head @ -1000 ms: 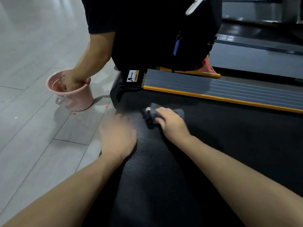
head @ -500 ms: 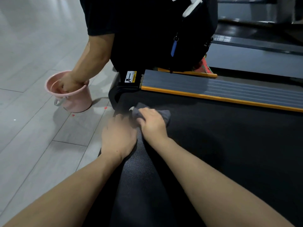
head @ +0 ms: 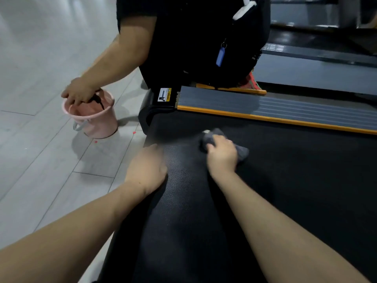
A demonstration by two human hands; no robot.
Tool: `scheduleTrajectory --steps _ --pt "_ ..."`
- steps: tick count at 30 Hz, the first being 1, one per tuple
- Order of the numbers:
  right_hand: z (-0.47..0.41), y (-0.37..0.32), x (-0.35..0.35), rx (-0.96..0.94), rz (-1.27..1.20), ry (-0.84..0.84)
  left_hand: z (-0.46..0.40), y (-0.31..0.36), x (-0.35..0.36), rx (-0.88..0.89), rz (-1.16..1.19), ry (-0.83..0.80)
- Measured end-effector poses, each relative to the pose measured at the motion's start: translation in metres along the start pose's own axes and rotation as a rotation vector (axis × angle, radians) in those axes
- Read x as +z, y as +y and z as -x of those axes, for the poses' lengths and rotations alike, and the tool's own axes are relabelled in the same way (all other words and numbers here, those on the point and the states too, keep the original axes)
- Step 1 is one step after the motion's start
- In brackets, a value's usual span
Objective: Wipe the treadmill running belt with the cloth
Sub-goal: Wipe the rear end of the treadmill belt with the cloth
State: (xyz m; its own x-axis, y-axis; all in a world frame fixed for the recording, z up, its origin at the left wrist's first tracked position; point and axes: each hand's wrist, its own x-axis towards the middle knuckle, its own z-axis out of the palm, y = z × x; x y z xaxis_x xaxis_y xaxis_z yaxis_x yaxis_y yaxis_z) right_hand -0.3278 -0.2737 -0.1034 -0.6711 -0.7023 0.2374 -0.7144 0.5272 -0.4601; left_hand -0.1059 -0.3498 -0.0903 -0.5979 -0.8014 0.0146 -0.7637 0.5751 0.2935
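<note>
The black textured running belt [head: 285, 180] fills the right and lower part of the view. A crumpled grey cloth [head: 211, 137] lies on it near the belt's left end. My right hand [head: 222, 155] grips the cloth and presses it onto the belt. My left hand [head: 148, 168] rests on the belt's left edge, fingers bent over the rim and hidden from view.
A grey side rail with an orange strip [head: 285, 108] runs along the belt's far side. Another person in black [head: 193, 37] crouches beyond it, one hand in a pink bucket [head: 95, 119] on the grey tiled floor [head: 40, 160]. A second treadmill [head: 316, 74] stands at the back right.
My right hand has slid the cloth back to the right, away from my left hand. The other person's hand has lifted a dark wet cloth at the bucket's rim.
</note>
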Motion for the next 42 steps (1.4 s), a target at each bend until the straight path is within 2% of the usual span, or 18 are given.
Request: scheduleTrajectory --steps 4,7,9,13,15,17,20,23,25,27,29,31,34,37,40,42 --pt "0.018 -0.093 0.037 -0.375 -0.062 -0.18 0.036 -0.011 -0.012 -0.025 -0.013 -0.043" --pt "0.021 -0.067 0.018 -0.522 -0.202 -0.311 0.05 -0.014 -0.019 -0.01 -0.052 -0.15" --pt "0.019 -0.02 -0.006 -0.436 -0.201 -0.273 0.057 -0.015 -0.023 0.006 -0.078 -0.219" --pt "0.032 0.076 -0.054 0.006 -0.068 0.029 0.068 -0.013 -0.025 0.029 -0.112 -0.308" --pt "0.038 0.083 -0.054 0.102 -0.023 0.107 0.069 -0.009 -0.024 0.011 -0.112 -0.311" --pt "0.037 0.061 -0.043 0.157 -0.022 0.144 0.069 -0.005 -0.022 -0.014 -0.1 -0.306" --pt "0.039 0.001 -0.013 0.072 -0.05 0.139 0.071 -0.005 -0.021 -0.036 -0.097 -0.318" --pt "0.056 -0.064 0.017 -0.247 -0.064 -0.065 0.074 -0.004 -0.024 -0.055 -0.076 -0.336" --pt "0.062 -0.073 0.015 -0.352 -0.142 -0.274 0.074 -0.002 -0.029 -0.053 -0.101 -0.365" --pt "0.065 -0.047 -0.005 -0.433 -0.152 -0.304 0.078 -0.002 -0.035 -0.041 -0.136 -0.39" --pt "0.066 0.002 -0.03 -0.382 -0.141 -0.176 0.081 -0.003 -0.041 -0.014 -0.137 -0.4" --pt "0.066 0.051 -0.059 -0.217 -0.06 -0.06 0.086 -0.006 -0.047 0.001 -0.095 -0.391" --pt "0.072 0.093 -0.087 -0.03 0.124 0.005 0.092 -0.01 -0.05 0.0 -0.054 -0.374" --pt "0.073 0.086 -0.077 0.017 0.139 0.061 0.099 -0.009 -0.051 -0.009 0.0 -0.408" --pt "0.064 0.046 -0.045 0.007 0.056 0.086 0.105 -0.009 -0.052 -0.004 -0.042 -0.442" --pt "0.06 -0.004 -0.02 -0.067 0.064 -0.026 0.11 -0.01 -0.053 -0.014 -0.082 -0.411"
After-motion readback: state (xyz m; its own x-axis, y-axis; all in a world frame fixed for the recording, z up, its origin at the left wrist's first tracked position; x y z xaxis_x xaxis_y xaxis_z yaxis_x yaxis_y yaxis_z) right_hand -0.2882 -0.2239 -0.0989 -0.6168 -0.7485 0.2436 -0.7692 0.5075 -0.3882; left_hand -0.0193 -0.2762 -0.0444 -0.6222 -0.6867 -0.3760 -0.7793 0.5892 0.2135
